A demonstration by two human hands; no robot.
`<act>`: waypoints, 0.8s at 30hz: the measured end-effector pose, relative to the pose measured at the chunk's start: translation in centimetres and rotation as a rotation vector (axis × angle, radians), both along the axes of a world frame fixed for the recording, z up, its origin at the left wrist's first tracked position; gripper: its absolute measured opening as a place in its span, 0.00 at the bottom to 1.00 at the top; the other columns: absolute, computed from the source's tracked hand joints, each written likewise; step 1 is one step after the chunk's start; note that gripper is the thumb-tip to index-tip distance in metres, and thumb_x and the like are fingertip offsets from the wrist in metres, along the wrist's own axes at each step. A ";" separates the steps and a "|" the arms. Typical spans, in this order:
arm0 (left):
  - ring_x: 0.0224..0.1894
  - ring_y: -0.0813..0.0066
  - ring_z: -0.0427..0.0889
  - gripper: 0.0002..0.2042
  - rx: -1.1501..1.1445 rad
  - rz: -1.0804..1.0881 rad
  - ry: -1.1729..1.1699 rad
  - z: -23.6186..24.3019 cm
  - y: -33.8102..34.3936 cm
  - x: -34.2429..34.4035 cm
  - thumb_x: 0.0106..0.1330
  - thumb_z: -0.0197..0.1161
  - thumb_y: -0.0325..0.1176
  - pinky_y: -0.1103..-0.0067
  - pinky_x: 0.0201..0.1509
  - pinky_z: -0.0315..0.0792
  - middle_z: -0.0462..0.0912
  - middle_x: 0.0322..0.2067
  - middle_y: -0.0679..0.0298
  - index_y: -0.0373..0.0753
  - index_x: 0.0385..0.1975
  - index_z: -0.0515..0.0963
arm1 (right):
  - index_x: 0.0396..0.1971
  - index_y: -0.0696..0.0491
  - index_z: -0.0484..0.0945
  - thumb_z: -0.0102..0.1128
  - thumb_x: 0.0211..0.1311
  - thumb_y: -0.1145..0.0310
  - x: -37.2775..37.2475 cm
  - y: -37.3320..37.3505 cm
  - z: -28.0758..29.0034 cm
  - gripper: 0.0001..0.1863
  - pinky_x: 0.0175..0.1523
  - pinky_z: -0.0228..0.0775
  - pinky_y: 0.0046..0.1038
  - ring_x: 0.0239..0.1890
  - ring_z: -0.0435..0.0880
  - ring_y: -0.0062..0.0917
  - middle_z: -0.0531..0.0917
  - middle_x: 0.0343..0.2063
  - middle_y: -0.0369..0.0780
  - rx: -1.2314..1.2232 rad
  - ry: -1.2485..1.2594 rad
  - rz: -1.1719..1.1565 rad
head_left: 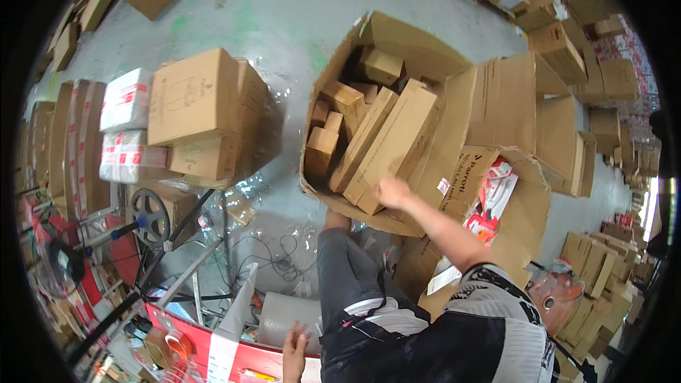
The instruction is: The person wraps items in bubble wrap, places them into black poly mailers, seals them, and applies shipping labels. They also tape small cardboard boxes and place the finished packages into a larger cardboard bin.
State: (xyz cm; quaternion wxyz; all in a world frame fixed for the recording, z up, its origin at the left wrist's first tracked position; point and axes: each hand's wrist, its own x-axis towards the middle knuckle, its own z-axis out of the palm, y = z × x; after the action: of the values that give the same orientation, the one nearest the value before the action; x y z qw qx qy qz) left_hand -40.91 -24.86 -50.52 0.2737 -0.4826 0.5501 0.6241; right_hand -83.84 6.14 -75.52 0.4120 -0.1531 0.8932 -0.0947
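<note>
One hand of the camera-wearer shows – the left hand [295,350], coming up from the lower edge. It is open, fingers spread, holding nothing. Its fingertips lie at the lower end of a roll of bubble wrap [279,314], which stands just behind the red table [213,337]. I cannot tell whether they quite touch. The right hand is out of sight. An orange tape roll [177,345] sits on the table, left of the hand.

Just to the right, another person bends forward in grey trousers and a black-and-white shirt. That person's hand [392,191] reaches out to a long flat box [397,135] and rests on its near end. Whether it grips the box I cannot tell. The long box leans among several smaller brown boxes inside a big open carton [425,46], which lies tipped on the grey floor [269,21].

Beside the carton on the right, a second opened carton [528,206] holds red-and-white packets [494,183]. Well off to the left stands a stack of closed brown cartons [191,96] – white-and-red wrapped packages [126,99] sit against its left side. Below that stack is a black spoked wheel [150,216] on a metal stand. Many more cartons crowd the far right.
</note>
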 end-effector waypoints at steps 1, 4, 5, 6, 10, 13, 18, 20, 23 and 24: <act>0.68 0.62 0.80 0.29 -0.141 0.074 -0.020 -1.0 -0.6 1.1 0.86 0.59 0.35 0.71 0.71 0.74 0.79 0.71 0.51 0.36 0.82 0.63 | 0.39 0.51 0.91 0.58 0.75 0.56 -4.3 -1.8 0.0 0.17 0.53 0.86 0.50 0.45 0.93 0.49 0.91 0.40 0.54 0.035 -0.008 -0.049; 0.66 0.64 0.82 0.27 -0.341 0.034 0.012 -6.4 -4.7 9.5 0.86 0.59 0.37 0.71 0.66 0.76 0.81 0.70 0.56 0.40 0.80 0.65 | 0.63 0.56 0.82 0.62 0.72 0.66 -16.3 0.4 -7.4 0.22 0.58 0.86 0.51 0.51 0.91 0.51 0.89 0.47 0.57 0.026 0.349 -0.162; 0.66 0.64 0.83 0.26 -0.344 0.020 -0.008 -7.5 -5.3 11.3 0.86 0.59 0.38 0.71 0.65 0.77 0.81 0.69 0.57 0.41 0.80 0.66 | 0.75 0.55 0.72 0.71 0.68 0.58 -20.5 0.6 -8.8 0.38 0.69 0.79 0.50 0.66 0.83 0.52 0.82 0.65 0.57 0.075 0.427 -0.117; 0.66 0.65 0.83 0.26 -0.246 0.092 -0.128 -8.0 -4.7 10.7 0.86 0.60 0.39 0.71 0.65 0.77 0.82 0.69 0.57 0.41 0.80 0.67 | 0.77 0.55 0.67 0.76 0.63 0.52 -24.9 0.8 -9.7 0.47 0.73 0.74 0.49 0.70 0.78 0.52 0.77 0.70 0.56 0.053 0.517 -0.022; 0.64 0.65 0.85 0.28 0.027 0.207 -0.453 -10.2 -1.9 8.1 0.85 0.61 0.44 0.69 0.64 0.78 0.83 0.68 0.57 0.44 0.79 0.68 | 0.82 0.54 0.60 0.87 0.44 0.36 -33.9 -4.0 -13.1 0.69 0.80 0.66 0.49 0.75 0.72 0.53 0.72 0.74 0.54 -0.179 0.248 0.082; 0.66 0.61 0.84 0.30 0.070 0.120 -0.442 -9.8 2.0 3.6 0.85 0.61 0.47 0.66 0.67 0.78 0.83 0.68 0.54 0.42 0.80 0.67 | 0.83 0.51 0.57 0.88 0.44 0.37 -30.6 -10.9 -14.6 0.70 0.79 0.68 0.51 0.75 0.71 0.58 0.68 0.74 0.54 -0.025 0.109 0.141; 0.68 0.56 0.83 0.31 0.080 0.226 -0.139 -6.9 1.6 -8.0 0.86 0.58 0.50 0.61 0.70 0.77 0.80 0.70 0.48 0.40 0.81 0.65 | 0.88 0.41 0.47 0.94 0.39 0.52 -32.0 -2.6 -17.3 0.78 0.78 0.68 0.50 0.76 0.71 0.54 0.70 0.75 0.56 -0.414 0.206 -0.032; 0.67 0.59 0.83 0.29 0.062 0.313 -0.151 -5.1 1.9 -7.8 0.86 0.58 0.45 0.65 0.69 0.77 0.81 0.70 0.49 0.39 0.81 0.65 | 0.88 0.40 0.50 0.95 0.36 0.58 -33.5 -1.5 -14.3 0.77 0.85 0.57 0.49 0.82 0.65 0.45 0.66 0.81 0.50 0.114 0.111 0.146; 0.66 0.60 0.83 0.27 0.065 0.329 -0.182 -8.9 2.3 -5.3 0.87 0.58 0.42 0.67 0.67 0.77 0.81 0.69 0.50 0.38 0.80 0.66 | 0.79 0.40 0.72 0.79 0.57 0.73 -34.7 0.1 -14.8 0.47 0.87 0.50 0.58 0.79 0.70 0.40 0.73 0.77 0.41 0.445 0.225 0.556; 0.66 0.61 0.84 0.27 0.077 0.266 -0.223 -10.2 1.9 -4.0 0.87 0.58 0.43 0.67 0.67 0.78 0.82 0.69 0.50 0.38 0.80 0.66 | 0.74 0.43 0.76 0.75 0.59 0.76 -35.8 1.6 -15.7 0.40 0.85 0.56 0.55 0.77 0.73 0.40 0.77 0.73 0.42 0.470 0.227 0.569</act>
State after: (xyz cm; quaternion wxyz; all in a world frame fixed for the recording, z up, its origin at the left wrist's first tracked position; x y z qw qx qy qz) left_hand -44.94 -22.99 -60.74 0.2664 -0.6065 0.4232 0.6181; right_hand -119.68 7.78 -91.21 0.3439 -0.3058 0.8524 0.2482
